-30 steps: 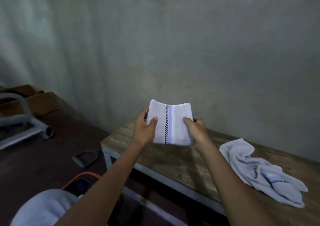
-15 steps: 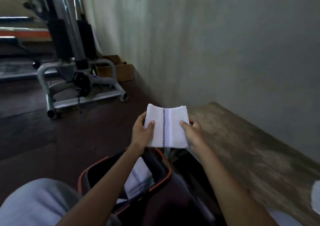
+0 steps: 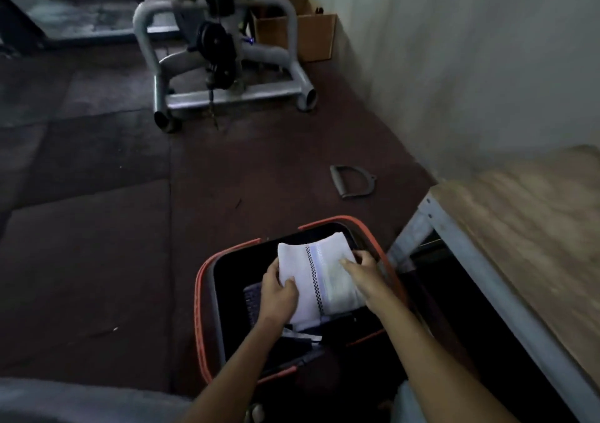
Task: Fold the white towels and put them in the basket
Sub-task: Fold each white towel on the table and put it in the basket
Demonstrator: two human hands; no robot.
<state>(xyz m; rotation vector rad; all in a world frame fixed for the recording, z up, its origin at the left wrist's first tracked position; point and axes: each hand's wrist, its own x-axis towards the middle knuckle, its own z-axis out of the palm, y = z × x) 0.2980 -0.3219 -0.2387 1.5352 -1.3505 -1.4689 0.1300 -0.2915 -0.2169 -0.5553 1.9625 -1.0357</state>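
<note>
Two-hand grip (image 3: 280, 292) (image 3: 363, 271), one towel (image 3: 319, 279), one basket (image 3: 207, 331)

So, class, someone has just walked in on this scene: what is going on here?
A person is lowering a folded white towel into a black basket with an orange rim that stands on the floor beside a wooden table. The left hand grips the towel's left edge, and the right hand holds its right side. The towel is not yet released.

1. We look from our head, forward and steeply down, close over the basket (image 3: 203, 292) on the floor (image 3: 97, 228).
2. The table (image 3: 519, 228) edges our right.
</note>
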